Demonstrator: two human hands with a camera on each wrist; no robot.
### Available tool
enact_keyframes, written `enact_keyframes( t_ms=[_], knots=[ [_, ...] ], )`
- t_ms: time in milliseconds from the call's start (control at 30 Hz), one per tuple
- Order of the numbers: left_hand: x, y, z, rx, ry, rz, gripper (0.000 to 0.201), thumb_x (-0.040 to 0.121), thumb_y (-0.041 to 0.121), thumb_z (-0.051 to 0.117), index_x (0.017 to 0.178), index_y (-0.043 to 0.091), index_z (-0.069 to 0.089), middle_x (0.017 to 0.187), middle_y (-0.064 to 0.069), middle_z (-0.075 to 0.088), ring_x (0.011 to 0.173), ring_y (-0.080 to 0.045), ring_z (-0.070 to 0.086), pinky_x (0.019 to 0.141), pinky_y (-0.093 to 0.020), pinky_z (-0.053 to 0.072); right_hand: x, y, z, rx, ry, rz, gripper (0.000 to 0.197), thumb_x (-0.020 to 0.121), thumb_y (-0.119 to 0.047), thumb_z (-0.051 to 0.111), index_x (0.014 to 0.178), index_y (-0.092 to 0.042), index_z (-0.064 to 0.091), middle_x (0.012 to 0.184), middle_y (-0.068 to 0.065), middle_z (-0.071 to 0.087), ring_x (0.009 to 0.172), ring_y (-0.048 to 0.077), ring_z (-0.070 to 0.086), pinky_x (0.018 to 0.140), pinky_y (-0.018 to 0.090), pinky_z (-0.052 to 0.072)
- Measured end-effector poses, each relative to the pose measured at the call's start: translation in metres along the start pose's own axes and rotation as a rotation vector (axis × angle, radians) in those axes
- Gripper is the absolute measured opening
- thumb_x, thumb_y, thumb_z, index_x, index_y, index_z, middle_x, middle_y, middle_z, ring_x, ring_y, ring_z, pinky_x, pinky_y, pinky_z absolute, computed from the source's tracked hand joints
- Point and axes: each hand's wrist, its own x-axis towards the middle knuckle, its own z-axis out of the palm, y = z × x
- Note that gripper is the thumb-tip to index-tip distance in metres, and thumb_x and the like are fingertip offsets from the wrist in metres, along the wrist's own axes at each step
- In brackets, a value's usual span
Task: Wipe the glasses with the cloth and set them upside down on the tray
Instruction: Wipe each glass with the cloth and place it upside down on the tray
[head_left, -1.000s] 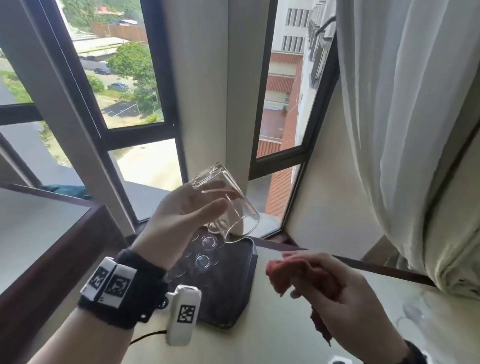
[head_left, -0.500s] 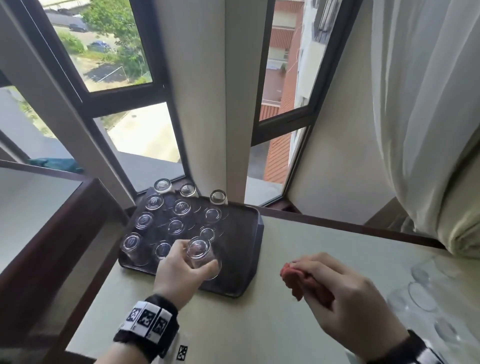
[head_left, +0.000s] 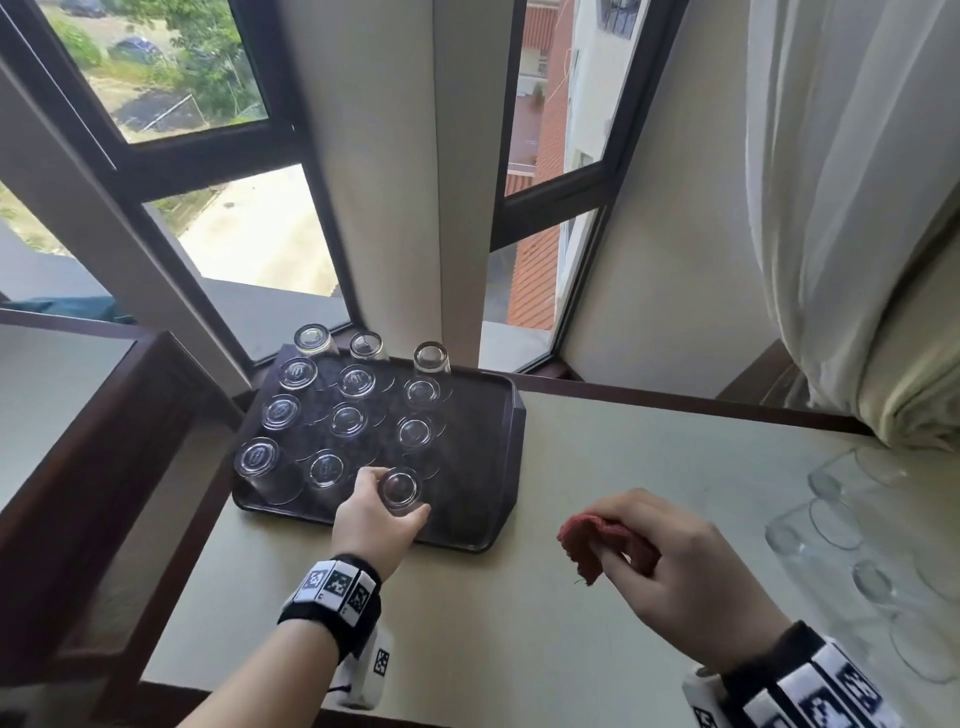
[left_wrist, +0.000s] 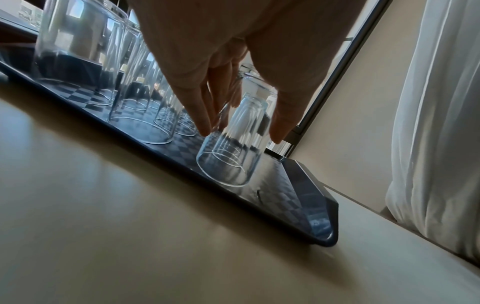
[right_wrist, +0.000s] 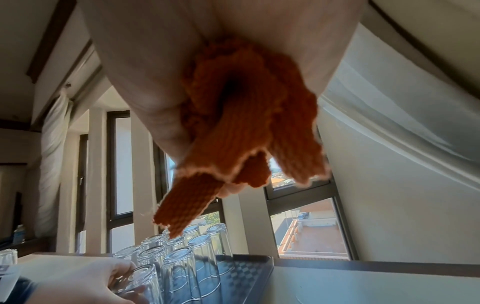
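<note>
Nearest to us, our right hand (head_left: 670, 577) hovers over the pale bench (head_left: 519, 649) with its fingers curled round the bunched red-orange cloth (head_left: 602, 540), a loose hemmed corner dangling below the palm; we judge it is kept there, clear of the tray, ready for the next wipe. To the right, just beside that hand, a cluster of clear glasses (head_left: 852, 525) stands on the bench, apparently waiting their turn. Farther out, our left hand (head_left: 376, 519) grips one small clear tumbler (head_left: 399, 489) from above, thumb on one side and fingers on the other, mouth down and thick base up. In the left wrist view its rim sits on or just above the checkered floor of the dark tray (head_left: 511, 467) near the front edge; we cannot tell whether it fully touches. The grip high on the wall likely keeps fingertips off the rim and lets the tumbler drop straight into the open spot that finishes the front row. It looks spotless, thin-walled and slightly tapered, wider at the mouth. Beyond it, the inverted glasses (head_left: 349, 420) stand in tidy rows of three reaching back toward the window frame (head_left: 550, 213), close together yet seemingly apart, leaving the tray's right strip free.
</note>
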Motion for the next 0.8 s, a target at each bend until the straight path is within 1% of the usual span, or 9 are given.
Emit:
enact_keyframes(
  t_ms=[67, 167, 300, 367, 467, 533, 633, 733, 800],
  knots=[
    [0.003, -0.003, 0.003, 0.008, -0.013, 0.007, 0.053, 0.075, 0.027, 0.093, 0.112, 0.029, 0.056, 0.088, 0.019, 0.069, 0.088, -0.012, 0.070, 0.085, -0.026, 0.047, -0.004, -0.002, -0.002, -0.020, 0.025, 0.033, 0.033, 0.087, -0.006, 0.075, 0.101, -0.035, 0.071, 0.093, -0.015, 0.069, 0.082, 0.006, 0.069, 0.073, 0.021, 0.052],
    [0.004, -0.008, 0.006, 0.028, -0.026, 0.008, 0.055, 0.077, 0.027, 0.092, 0.119, 0.026, 0.056, 0.089, 0.016, 0.070, 0.091, -0.016, 0.071, 0.087, -0.028, 0.049, -0.012, -0.001, -0.004, 0.017, 0.052, 0.090, 0.033, 0.088, -0.005, 0.074, 0.100, -0.036, 0.072, 0.091, -0.013, 0.071, 0.082, 0.008, 0.071, 0.074, 0.026, 0.054],
    [0.001, -0.006, 0.008, 0.055, -0.027, 0.034, 0.059, 0.081, 0.024, 0.089, 0.129, 0.020, 0.055, 0.089, 0.021, 0.062, 0.094, -0.019, 0.066, 0.088, -0.028, 0.044, -0.023, 0.005, -0.009, -0.003, 0.128, 0.169, 0.032, 0.088, -0.008, 0.074, 0.100, -0.038, 0.072, 0.091, -0.014, 0.072, 0.084, 0.009, 0.072, 0.077, 0.031, 0.056],
    [-0.003, 0.001, 0.007, 0.053, -0.030, 0.026, 0.067, 0.081, 0.024, 0.090, 0.136, 0.018, 0.052, 0.100, 0.013, 0.067, 0.102, -0.022, 0.066, 0.092, -0.031, 0.045, -0.030, 0.010, -0.012, -0.043, 0.167, 0.199, 0.035, 0.086, -0.009, 0.077, 0.099, -0.040, 0.073, 0.093, -0.015, 0.069, 0.085, 0.007, 0.069, 0.077, 0.021, 0.053],
    [-0.018, 0.020, 0.002, 0.117, 0.046, 0.000, 0.084, 0.080, 0.032, 0.091, 0.147, 0.012, 0.045, 0.134, -0.011, 0.060, 0.127, -0.031, 0.056, 0.111, -0.043, 0.044, -0.038, 0.011, -0.020, -0.077, 0.249, 0.251, 0.040, 0.081, -0.009, 0.082, 0.095, -0.045, 0.073, 0.094, -0.012, 0.056, 0.078, 0.000, 0.062, 0.070, 0.002, 0.043],
    [-0.038, 0.038, 0.000, 0.157, 0.158, 0.059, 0.084, 0.080, 0.036, 0.089, 0.147, 0.009, 0.045, 0.136, -0.018, 0.054, 0.134, -0.038, 0.046, 0.116, -0.050, 0.037, -0.044, 0.011, -0.029, -0.033, 0.304, 0.271, 0.043, 0.081, -0.003, 0.081, 0.093, -0.044, 0.072, 0.091, -0.007, 0.052, 0.073, -0.009, 0.061, 0.066, -0.002, 0.041],
    [-0.073, 0.074, 0.009, 0.126, 0.228, 0.223, 0.070, 0.081, 0.033, 0.088, 0.137, 0.008, 0.054, 0.121, -0.014, 0.056, 0.117, -0.034, 0.049, 0.108, -0.052, 0.040, -0.060, 0.021, -0.043, 0.045, 0.346, 0.349, 0.038, 0.085, -0.001, 0.075, 0.091, -0.039, 0.073, 0.086, -0.010, 0.051, 0.065, -0.009, 0.062, 0.060, -0.001, 0.042],
    [-0.096, 0.107, 0.046, 0.002, 0.068, 0.320, 0.060, 0.081, 0.028, 0.089, 0.130, 0.014, 0.057, 0.110, -0.001, 0.055, 0.094, -0.022, 0.058, 0.088, -0.048, 0.054, -0.082, 0.047, -0.054, -0.028, 0.404, 0.471, 0.031, 0.085, -0.014, 0.075, 0.095, -0.043, 0.074, 0.082, -0.011, 0.053, 0.067, 0.005, 0.062, 0.062, 0.004, 0.042],
    [-0.109, 0.129, 0.084, -0.030, -0.076, 0.398, 0.057, 0.082, 0.030, 0.088, 0.128, 0.019, 0.056, 0.106, 0.004, 0.057, 0.091, -0.013, 0.059, 0.081, -0.038, 0.055, -0.099, 0.065, -0.063, -0.048, 0.458, 0.537, 0.026, 0.085, -0.021, 0.075, 0.096, -0.044, 0.072, 0.082, -0.012, 0.054, 0.068, 0.008, 0.061, 0.063, 0.011, 0.046]
  ],
)
